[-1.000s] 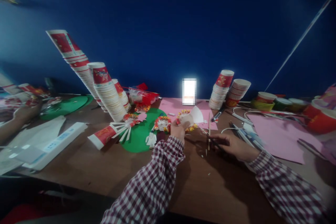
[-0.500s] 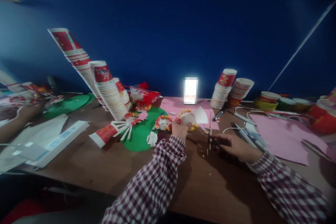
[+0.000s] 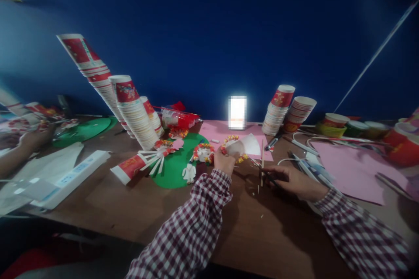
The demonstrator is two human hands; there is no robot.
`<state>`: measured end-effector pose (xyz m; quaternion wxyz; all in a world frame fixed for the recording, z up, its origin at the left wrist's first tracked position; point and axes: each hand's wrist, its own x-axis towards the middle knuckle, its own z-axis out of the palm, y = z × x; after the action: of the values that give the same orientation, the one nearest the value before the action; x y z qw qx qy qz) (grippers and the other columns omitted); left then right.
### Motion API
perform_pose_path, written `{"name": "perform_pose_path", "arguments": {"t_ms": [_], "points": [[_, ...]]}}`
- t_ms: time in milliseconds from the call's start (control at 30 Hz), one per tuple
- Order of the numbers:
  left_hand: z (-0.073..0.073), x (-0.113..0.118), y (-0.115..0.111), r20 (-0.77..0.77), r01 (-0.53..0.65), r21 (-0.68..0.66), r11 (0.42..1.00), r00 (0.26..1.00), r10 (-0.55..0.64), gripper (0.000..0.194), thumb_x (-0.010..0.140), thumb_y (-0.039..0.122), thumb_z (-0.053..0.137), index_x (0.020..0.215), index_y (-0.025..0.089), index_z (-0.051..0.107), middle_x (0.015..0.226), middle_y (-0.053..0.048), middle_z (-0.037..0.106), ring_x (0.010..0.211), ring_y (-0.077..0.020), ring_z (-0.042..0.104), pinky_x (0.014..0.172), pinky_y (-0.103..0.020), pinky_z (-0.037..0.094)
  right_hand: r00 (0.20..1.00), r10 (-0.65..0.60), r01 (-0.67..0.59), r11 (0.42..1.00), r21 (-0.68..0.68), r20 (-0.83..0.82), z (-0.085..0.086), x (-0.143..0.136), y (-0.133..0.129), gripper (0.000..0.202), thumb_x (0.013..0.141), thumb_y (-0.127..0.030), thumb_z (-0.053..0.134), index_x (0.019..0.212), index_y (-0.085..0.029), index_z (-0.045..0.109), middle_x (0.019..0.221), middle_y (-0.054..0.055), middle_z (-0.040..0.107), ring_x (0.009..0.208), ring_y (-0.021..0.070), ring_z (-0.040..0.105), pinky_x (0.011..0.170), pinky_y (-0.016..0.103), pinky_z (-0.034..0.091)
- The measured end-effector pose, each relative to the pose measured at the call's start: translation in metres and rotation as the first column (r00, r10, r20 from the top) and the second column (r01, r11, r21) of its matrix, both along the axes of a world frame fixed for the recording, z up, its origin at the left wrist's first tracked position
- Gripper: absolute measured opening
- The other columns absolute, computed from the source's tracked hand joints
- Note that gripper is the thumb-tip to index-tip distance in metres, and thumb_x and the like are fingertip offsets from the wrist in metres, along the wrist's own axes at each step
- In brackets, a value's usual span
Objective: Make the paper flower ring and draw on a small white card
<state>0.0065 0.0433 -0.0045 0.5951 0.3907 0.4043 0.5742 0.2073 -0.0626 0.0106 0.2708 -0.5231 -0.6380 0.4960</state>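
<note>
My left hand (image 3: pixel 225 162) reaches forward over a ring of red and yellow paper (image 3: pixel 244 157). Its fingers are closed on a white fan-shaped paper piece (image 3: pixel 252 144), though the fingertips are partly hidden. Lower right of it, my right hand (image 3: pixel 293 179) is wrapped round a dark slim tool (image 3: pixel 272 178), whose exact kind I cannot make out. Close to that tool's tip, a thin wooden stick (image 3: pixel 262 157) lies pointing away from me. Another red and yellow ring (image 3: pixel 203 153) and a small white paper cutout (image 3: pixel 189 173) rest on a green round sheet (image 3: pixel 170 178).
Tall paper cup stacks (image 3: pixel 134 113) lean at the left, with shorter cup stacks (image 3: pixel 279 111) at back right. One red cup (image 3: pixel 129 169) lies tipped over near a white power strip (image 3: pixel 73 178). Pink paper (image 3: pixel 353 174) lies right. Another person's hand (image 3: pixel 36 139) works at far left.
Both hands stay nearly in place. The white paper piece has tilted slightly downward at its right side, and the view has shifted a little.
</note>
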Motion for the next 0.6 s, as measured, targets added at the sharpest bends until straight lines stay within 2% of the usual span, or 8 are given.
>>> {"name": "perform_pose_path", "arguments": {"t_ms": [200, 367, 600], "points": [[0.0, -0.0012, 0.0007, -0.04, -0.006, 0.002, 1.0, 0.999, 0.006, 0.035, 0.049, 0.005, 0.075, 0.081, 0.01, 0.062, 0.075, -0.006, 0.069, 0.066, -0.0161, 0.066, 0.065, -0.027, 0.054, 0.998, -0.02, 0.02, 1.0, -0.001, 0.052, -0.0003, 0.0012, -0.0008, 0.063, 0.077, -0.054, 0.059, 0.129, -0.019, 0.053, 0.1, 0.011, 0.069, 0.091, 0.0237, 0.065, 0.082, 0.039, 0.052], [0.004, -0.0043, -0.0014, -0.088, 0.001, 0.032, 0.999, 0.996, 0.002, 0.038, 0.049, 0.005, 0.076, 0.084, 0.01, 0.062, 0.078, -0.007, 0.069, 0.07, -0.0173, 0.066, 0.067, -0.028, 0.054, 0.999, -0.007, 0.006, 1.0, 0.008, 0.047, 0.0045, -0.0017, -0.0002, 0.061, 0.076, -0.051, 0.06, 0.128, -0.018, 0.055, 0.099, 0.01, 0.069, 0.087, 0.0222, 0.065, 0.08, 0.038, 0.052], [0.0061, -0.0044, -0.0039, -0.117, 0.021, 0.069, 0.997, 0.993, -0.013, 0.038, 0.052, 0.006, 0.075, 0.087, 0.011, 0.062, 0.081, -0.008, 0.07, 0.073, -0.0172, 0.066, 0.068, -0.026, 0.053, 1.0, -0.015, 0.015, 1.0, -0.002, 0.013, -0.0032, 0.0036, 0.0015, 0.061, 0.078, -0.049, 0.06, 0.13, -0.018, 0.053, 0.097, 0.01, 0.069, 0.087, 0.0223, 0.065, 0.076, 0.036, 0.053]]}}
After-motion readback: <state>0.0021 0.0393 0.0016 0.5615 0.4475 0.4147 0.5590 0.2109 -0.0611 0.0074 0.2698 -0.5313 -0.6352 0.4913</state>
